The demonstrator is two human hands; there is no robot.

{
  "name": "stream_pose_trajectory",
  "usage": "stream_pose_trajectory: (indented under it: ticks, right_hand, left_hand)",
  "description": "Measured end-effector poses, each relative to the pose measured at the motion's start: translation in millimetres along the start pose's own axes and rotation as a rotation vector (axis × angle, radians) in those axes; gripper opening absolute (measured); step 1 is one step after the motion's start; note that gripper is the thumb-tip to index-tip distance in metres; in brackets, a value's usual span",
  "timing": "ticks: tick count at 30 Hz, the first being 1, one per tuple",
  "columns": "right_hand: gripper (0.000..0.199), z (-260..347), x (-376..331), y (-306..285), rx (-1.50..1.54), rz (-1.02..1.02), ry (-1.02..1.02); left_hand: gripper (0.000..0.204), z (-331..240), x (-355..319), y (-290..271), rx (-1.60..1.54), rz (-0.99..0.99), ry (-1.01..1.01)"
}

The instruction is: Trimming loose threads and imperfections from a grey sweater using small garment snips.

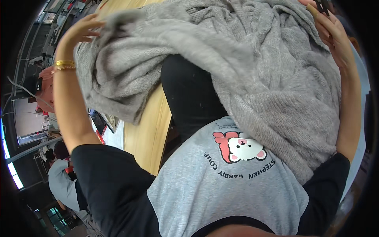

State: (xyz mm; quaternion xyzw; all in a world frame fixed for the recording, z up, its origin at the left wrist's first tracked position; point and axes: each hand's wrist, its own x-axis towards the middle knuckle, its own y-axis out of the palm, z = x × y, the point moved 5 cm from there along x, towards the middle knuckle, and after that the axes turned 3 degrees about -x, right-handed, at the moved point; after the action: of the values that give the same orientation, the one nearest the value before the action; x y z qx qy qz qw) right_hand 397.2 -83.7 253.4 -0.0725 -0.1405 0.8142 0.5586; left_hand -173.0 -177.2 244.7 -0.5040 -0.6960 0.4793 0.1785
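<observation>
A large grey knit garment (276, 106) lies heaped over the table and across my lap. Its left part is lifted and blurred by motion. My left hand (85, 29), with gold bangles (65, 65) on the wrist, is at the garment's upper left edge. Its fingers are stretched and apart, the tips at the cloth. At the upper right my right hand (333, 33) is beside the garment's far right edge. Its fingers are closed around a black two-pronged tool (323, 5), seemingly thread snips, partly cut off by the picture's rim. One fingertip there has a tan cover (312, 10).
A light wooden tabletop (144, 134) shows left of my dark-trousered knee (191, 94). By its left edge are papers and a dark flat object (98, 121). Further left, a person in grey (63, 181) sits, and a reddish-brown cloth (46, 89) is near cables.
</observation>
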Motion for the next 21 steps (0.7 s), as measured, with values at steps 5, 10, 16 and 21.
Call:
stream_pose_trajectory:
  ticks: [5, 10, 16, 21]
  right_hand:
    - [0.022, -15, 0, 12, -0.005, 0.042, 0.027]
    - [0.018, -9, 1, 20, -0.076, 0.177, -0.001]
    - [0.027, -25, 8, 15, -0.016, 0.269, -0.049]
    - [0.034, -58, 7, 7, -0.175, 0.218, -0.13]
  left_hand:
    - [0.06, -124, -88, 135, 0.134, 0.276, 0.753]
    - [0.07, -171, -101, 202, 0.199, 0.279, 0.973]
    - [0.028, -202, -99, 166, 0.285, 0.234, 0.986]
    - [0.048, -121, -60, -8, -0.114, -0.131, 0.751]
